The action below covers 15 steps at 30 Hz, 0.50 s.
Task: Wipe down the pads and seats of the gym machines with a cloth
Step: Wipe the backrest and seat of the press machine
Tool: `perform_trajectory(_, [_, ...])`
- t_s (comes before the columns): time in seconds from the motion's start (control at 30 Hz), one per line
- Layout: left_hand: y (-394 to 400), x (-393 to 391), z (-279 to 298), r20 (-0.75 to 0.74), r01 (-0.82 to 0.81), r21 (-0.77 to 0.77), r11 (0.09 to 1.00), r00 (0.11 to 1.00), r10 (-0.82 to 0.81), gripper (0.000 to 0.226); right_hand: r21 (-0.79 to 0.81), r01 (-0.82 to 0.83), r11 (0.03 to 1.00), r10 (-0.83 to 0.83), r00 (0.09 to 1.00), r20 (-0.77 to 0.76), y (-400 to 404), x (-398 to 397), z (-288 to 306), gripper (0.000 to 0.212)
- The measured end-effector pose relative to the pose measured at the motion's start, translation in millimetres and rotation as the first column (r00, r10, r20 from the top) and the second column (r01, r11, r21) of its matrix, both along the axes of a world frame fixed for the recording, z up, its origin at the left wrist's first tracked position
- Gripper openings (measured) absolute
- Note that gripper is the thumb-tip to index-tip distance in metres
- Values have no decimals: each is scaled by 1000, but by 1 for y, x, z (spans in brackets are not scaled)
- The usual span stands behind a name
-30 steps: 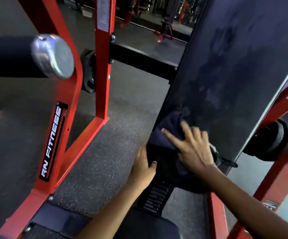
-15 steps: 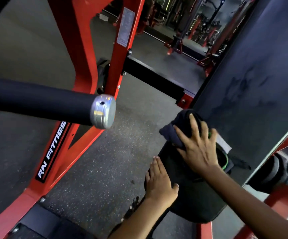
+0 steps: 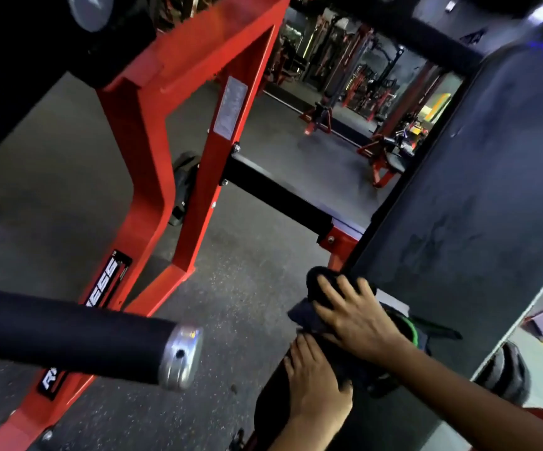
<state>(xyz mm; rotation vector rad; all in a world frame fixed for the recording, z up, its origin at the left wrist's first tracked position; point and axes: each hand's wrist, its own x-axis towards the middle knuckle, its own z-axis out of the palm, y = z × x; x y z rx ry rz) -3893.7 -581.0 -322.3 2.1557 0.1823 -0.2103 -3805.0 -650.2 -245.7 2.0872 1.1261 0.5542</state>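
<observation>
A dark cloth (image 3: 315, 289) lies bunched at the lower left corner of the big dark back pad (image 3: 478, 190). My right hand (image 3: 356, 315) presses flat on the cloth, fingers spread, where the back pad meets the black seat pad (image 3: 275, 398). Just below it, my left hand (image 3: 312, 384) rests on the seat pad, gripping its near edge. Smear marks show on the back pad's surface.
A black foam roller with a silver end cap (image 3: 180, 358) sticks in from the left, close to my hands. The red machine frame (image 3: 179, 125) stands left of the pad, joined by a black crossbar (image 3: 276, 198). Speckled rubber floor (image 3: 231, 304) lies below. More machines stand far behind.
My right hand and the cloth slid down from the back pad's lower edge toward the seat junction. My left hand shifted onto the seat pad. The view tilted up, so the roller appears lower.
</observation>
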Motion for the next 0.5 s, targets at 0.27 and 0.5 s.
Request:
perform_trajectory(0.27, [-1, 22, 35, 54, 17, -67, 998, 998, -13, 99, 65, 75, 995, -79, 995, 62, -2, 21, 40, 47])
perform_trajectory(0.5, [7, 39, 66, 53, 75, -97, 992, 996, -70, 95, 109, 158, 981, -173, 975, 140, 2, 57, 122, 47])
